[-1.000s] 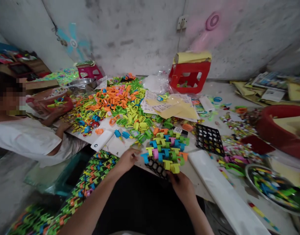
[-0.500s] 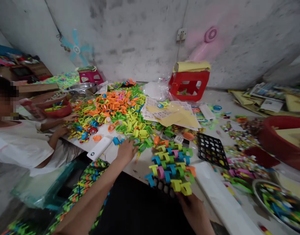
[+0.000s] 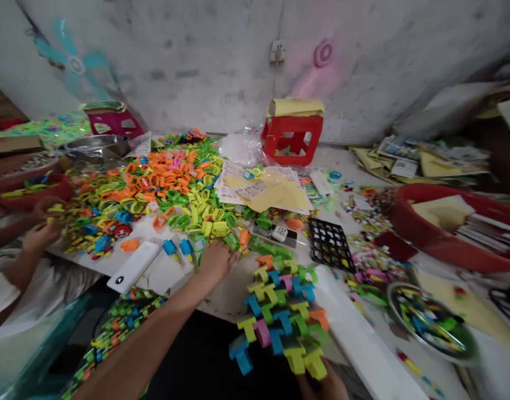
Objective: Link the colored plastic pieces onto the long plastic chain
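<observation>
My left hand (image 3: 215,261) reaches onto the table, its fingers curled down among green and yellow plastic rings at the near edge of the big pile (image 3: 167,183). What, if anything, those fingers hold is hidden. My right hand (image 3: 321,386) shows only in part at the bottom edge. It grips the near end of a tilted black tray covered with rows of coloured plastic rings (image 3: 280,314), which sticks out over the table's edge.
An empty black grid tray (image 3: 330,244) lies right of the filled one. A white power bank (image 3: 133,266), yellow sheets (image 3: 275,191), a red stool (image 3: 292,136), a red basin (image 3: 450,233) and a metal bowl (image 3: 430,322) stand around. Another person's hands (image 3: 40,233) work at the left.
My left hand has reached forward from the tray into the ring pile. The filled tray has slid nearer to me in my right hand. The view has swung to the right.
</observation>
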### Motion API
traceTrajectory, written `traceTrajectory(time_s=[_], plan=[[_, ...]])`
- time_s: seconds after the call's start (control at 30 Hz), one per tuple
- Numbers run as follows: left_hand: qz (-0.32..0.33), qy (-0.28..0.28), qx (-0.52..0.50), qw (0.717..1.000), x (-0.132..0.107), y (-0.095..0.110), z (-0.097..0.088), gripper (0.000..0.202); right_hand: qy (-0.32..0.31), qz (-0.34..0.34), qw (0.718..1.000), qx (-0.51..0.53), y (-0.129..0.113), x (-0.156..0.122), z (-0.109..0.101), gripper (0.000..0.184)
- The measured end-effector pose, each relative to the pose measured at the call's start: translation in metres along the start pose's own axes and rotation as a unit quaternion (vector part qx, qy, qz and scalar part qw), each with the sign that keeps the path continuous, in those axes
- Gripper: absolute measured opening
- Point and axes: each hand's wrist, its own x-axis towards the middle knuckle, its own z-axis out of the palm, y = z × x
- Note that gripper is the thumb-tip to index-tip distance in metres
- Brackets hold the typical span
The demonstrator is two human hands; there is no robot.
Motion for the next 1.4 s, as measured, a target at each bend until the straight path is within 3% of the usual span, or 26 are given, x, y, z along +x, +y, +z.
traceTrajectory(time_s=[0.07, 0.17, 0.27, 0.33, 0.43, 0.57, 0.63, 0.7, 0.77, 0.83, 0.9, 1.0, 1.1, 1.27, 1.4], plan=[[-0.017, -0.059, -0.003, 0.998, 0.019, 0.015, -0.001, 0.037, -0.004, 0.018, 1.000, 0.018, -0.014, 0.006, -0.001, 0.035], [-0.023, -0.090, -0.008, 0.996, 0.041, 0.028, 0.002, 0.029, 0.005, 0.043, 0.998, 0.034, -0.031, 0.018, 0.000, 0.033], [-0.019, -0.093, -0.029, 0.995, 0.044, 0.020, -0.004, 0.024, 0.008, 0.071, 0.996, 0.056, -0.038, 0.031, 0.008, 0.032], [-0.022, -0.079, -0.044, 0.996, 0.034, 0.006, -0.017, 0.027, 0.005, 0.091, 0.994, 0.063, -0.040, 0.039, 0.013, 0.032], [-0.022, -0.013, -0.114, 0.993, -0.003, -0.015, -0.045, 0.038, -0.009, 0.111, 0.991, 0.071, -0.041, 0.050, 0.012, 0.031], [0.006, 0.153, -0.291, 0.945, -0.083, -0.018, -0.065, 0.028, 0.017, 0.157, 0.983, 0.092, -0.055, 0.046, -0.007, 0.036], [0.062, 0.144, -0.287, 0.945, -0.124, -0.004, -0.061, 0.020, 0.017, 0.169, 0.978, 0.120, -0.071, 0.032, -0.017, 0.033], [0.131, 0.109, -0.281, 0.944, -0.158, 0.014, -0.048, 0.013, -0.034, 0.152, 0.967, 0.202, -0.092, 0.014, -0.021, 0.034], [0.192, 0.088, -0.254, 0.944, -0.181, 0.031, -0.032, 0.012, -0.104, 0.133, 0.931, 0.323, -0.112, -0.001, -0.018, 0.040], [0.222, 0.085, -0.223, 0.945, -0.191, 0.040, -0.020, 0.012, -0.133, 0.149, 0.890, 0.410, -0.126, -0.008, -0.010, 0.045], [0.220, 0.089, -0.228, 0.944, -0.191, 0.040, -0.015, 0.014, -0.112, 0.189, 0.881, 0.420, -0.129, -0.003, -0.002, 0.042], [0.170, 0.123, -0.290, 0.934, -0.176, 0.027, -0.018, 0.011, -0.052, 0.214, 0.911, 0.349, -0.118, 0.019, 0.011, 0.038], [0.107, 0.167, -0.335, 0.921, -0.156, 0.013, -0.022, 0.014, -0.049, 0.199, 0.928, 0.312, -0.104, 0.041, 0.025, 0.037], [0.089, 0.097, -0.403, 0.906, -0.137, 0.011, -0.012, 0.024, -0.037, 0.119, 0.960, 0.250, -0.094, 0.051, 0.044, 0.030], [0.095, 0.083, -0.416, 0.901, -0.141, 0.015, -0.010, 0.022, -0.070, 0.063, 0.991, 0.100, -0.096, 0.050, 0.043, 0.023]])
